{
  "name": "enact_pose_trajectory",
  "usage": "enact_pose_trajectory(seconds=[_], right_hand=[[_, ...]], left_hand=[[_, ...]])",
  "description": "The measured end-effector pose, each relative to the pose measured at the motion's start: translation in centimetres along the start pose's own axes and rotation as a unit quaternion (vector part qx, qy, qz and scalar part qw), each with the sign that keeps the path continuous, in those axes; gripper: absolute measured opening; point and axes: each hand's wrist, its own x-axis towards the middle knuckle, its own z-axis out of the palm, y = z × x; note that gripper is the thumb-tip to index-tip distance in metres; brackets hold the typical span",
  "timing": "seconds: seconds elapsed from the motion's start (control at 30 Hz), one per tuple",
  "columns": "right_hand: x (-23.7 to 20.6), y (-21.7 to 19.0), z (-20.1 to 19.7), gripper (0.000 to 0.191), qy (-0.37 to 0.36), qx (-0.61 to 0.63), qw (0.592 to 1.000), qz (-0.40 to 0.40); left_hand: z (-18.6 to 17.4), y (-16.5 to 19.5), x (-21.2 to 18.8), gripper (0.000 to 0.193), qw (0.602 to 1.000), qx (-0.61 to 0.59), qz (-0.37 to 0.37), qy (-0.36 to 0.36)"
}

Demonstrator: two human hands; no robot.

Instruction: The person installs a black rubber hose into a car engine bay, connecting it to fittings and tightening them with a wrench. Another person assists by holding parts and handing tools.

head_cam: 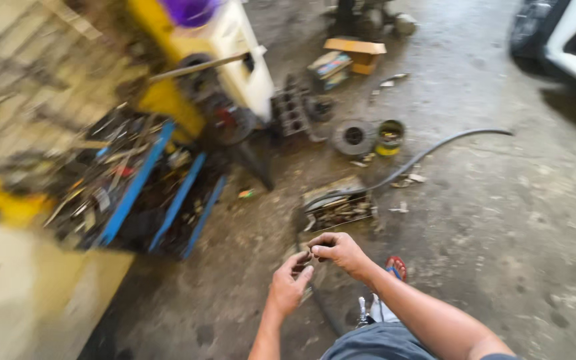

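Both hands meet low over the concrete floor [501,220], above the person's knee. Left hand [288,287] has its fingers curled, tips pinched on a small dark part [305,257]; right hand [343,252] closes on the same part from the other side, thumb and forefinger together. What the part is, I cannot tell, as it is blurred. Just beyond the hands lies a tray of metal bits [336,205], a black hose [435,150] running off it. A blue rack of tools [135,183] stands well to the left.
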Motion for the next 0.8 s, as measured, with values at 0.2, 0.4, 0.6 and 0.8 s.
enact_pose_trajectory(seconds=[0.2, 0.4, 0.6, 0.8], right_hand=[[1.9, -1.9, -21.4, 0.032, 0.092, 0.016, 0.995, -0.022], [3.8, -7.8, -40.6, 0.039, 0.191, 0.015, 0.98, 0.054], [12.4, -12.1, -57.3, 0.035, 0.238, 0.006, 0.971, 0.023], [30.6, -17.0, -75.6, 0.033, 0.238, 0.011, 0.971, 0.004]], left_hand=[[16.2, 6.2, 19.1, 0.047, 0.978, 0.086, 0.008, -0.189], [30.6, 14.1, 34.8, 0.038, 0.952, 0.061, 0.123, -0.272], [40.8, 19.5, 53.1, 0.03, 0.942, 0.023, 0.131, -0.308], [49.4, 21.6, 79.0, 0.027, 0.931, -0.056, 0.148, -0.329]])
